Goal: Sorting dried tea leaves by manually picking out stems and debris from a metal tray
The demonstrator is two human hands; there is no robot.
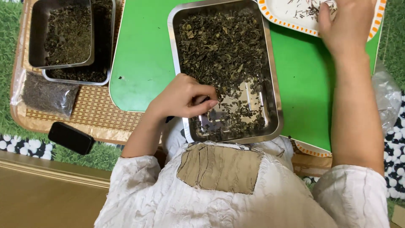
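The green tabletop (143, 63) served as the reference for all positions. On its centre sat a rectangular stainless steel tray (273, 84), tilted slightly, its far half covered with dried, curled dark-green tea leaves (223, 46) and its near half thinned out so that bare metal showed through. At the far right corner of the tabletop lay a white plate with an orange-dashed rim (291, 23), carrying a small scatter of thin stems. Off the left edge of the tabletop, on a woven mat (97, 107), stood two nested steel trays (71, 38) of finer dark leaf, with a clear bag of leaf (48, 95) near them and a black phone-like slab (71, 137) nearer the person. The right hand (346, 25) rested over the plate, fingers loosely curled down onto its surface; whether it pinched anything could not be told. The left hand (181, 97) sat at the tray's near left edge, fingers bent inward, thumb and forefinger tips closed together as if on a small fragment, though the fragment itself was too small to make out. Judgement: the leaves looked very light, dry and brittle, likely to crumble under pressure and to scatter if brushed; single pieces were best taken by a gentle fingertip pinch, and the tray by its raised rim.
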